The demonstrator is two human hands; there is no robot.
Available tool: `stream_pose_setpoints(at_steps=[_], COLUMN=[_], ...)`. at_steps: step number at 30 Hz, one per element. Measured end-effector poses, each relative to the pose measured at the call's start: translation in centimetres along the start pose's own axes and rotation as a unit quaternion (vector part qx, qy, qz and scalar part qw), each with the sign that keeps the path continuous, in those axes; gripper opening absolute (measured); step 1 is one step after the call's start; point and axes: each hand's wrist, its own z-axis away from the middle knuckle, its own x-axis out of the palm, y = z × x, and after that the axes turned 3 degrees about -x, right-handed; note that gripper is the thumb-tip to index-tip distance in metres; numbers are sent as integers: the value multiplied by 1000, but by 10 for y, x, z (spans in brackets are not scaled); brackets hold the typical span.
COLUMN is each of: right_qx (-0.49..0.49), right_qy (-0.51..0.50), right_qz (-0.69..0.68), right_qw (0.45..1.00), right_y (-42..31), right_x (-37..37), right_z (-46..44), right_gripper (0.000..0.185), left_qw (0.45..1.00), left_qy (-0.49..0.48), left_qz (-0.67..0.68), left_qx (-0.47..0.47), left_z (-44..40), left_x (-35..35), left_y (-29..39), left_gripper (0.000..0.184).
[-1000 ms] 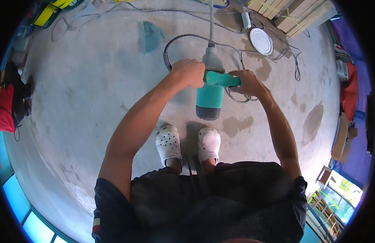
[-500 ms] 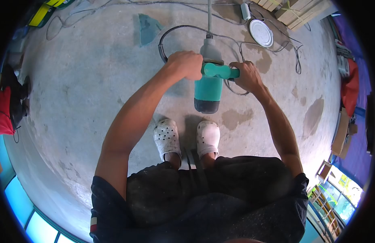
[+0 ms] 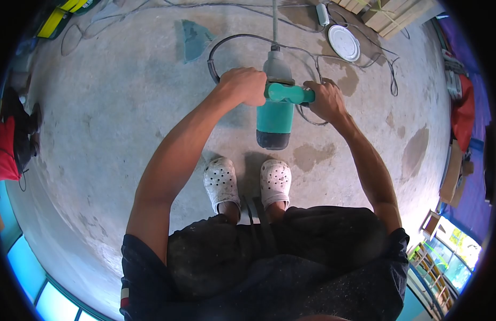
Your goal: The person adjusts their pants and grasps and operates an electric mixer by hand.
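Left hand curled into a fist, knuckles up, on the left side of the green power tool; whatever grip is under it is hidden. Right hand closed round the right end of the tool's green handle — fingertips mostly hidden, can't tell how tight. Tool sits between the hands: dark end cap on the near side, grey neck and long rod running away past both hands, far end out of frame. Black cable loops just beyond the left hand, crosses near the rod, carries on beyond the right. White lid on the floor beyond the right hand — power strip farther out. White clogs nearer than both hands.
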Motion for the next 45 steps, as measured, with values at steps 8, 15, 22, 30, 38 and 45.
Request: stream_pose_setpoints(at_steps=[8,15,22,30,38,45], right_qx=[5,37,25,13,34,27], right_qy=[14,-21,-21,3,12,36], right_qz=[-12,-23,-21,-13,-15,2], right_qw=[1000,999,999,1000,999,999], right_y=[2,1,-4,-3,-6,-3], right_x=[3,1,-4,0,0,6], right_z=[1,1,0,2,4,6], right_gripper=[24,27,24,23,24,30], left_qw=[1000,1000,1000,1000,1000,1000], left_qy=[12,11,11,2,20,12], left_qz=[-10,-11,-10,-3,-14,3], left_qx=[-8,-5,-12,6,-7,-3], left_z=[0,2,1,4,-1,5], left_x=[1,0,1,-3,3,-4], left_y=[1,2,2,2,1,6], left_gripper=[28,28,28,30,29,30])
